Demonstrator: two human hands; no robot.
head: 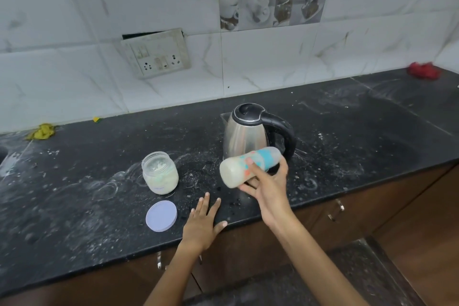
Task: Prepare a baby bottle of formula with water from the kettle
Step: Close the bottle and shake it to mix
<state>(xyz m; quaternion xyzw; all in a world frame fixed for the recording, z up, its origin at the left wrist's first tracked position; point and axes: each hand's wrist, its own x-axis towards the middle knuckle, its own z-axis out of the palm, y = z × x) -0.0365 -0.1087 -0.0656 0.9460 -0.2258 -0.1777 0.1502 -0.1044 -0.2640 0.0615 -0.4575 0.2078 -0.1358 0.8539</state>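
Counter [347, 131]: kettle [246, 131] at centre rear; jar [160, 172] to its left; lid [161, 216] before the jar, near the front edge. Left hand [201, 226] flat on the counter right of the lid. Right hand [269, 181] holds the bottle [248, 165] sideways before the kettle.

On the counter [347, 131], the kettle [246, 131] stands mid-depth with its handle to the right, and the bottle [248, 166], held sideways in the right hand [268, 181], blocks the space just in front of it. The open jar [160, 172] and its lid [161, 216] take up the near-left stretch, and the left hand [202, 223] lies flat at the edge just right of the lid, leaving a narrow lane between jar and bottle. Right of the kettle the counter lies open as far as the red cloth [423, 70] in the far corner, and left of the jar it is bare out to the yellow rag [43, 131] by the wall.
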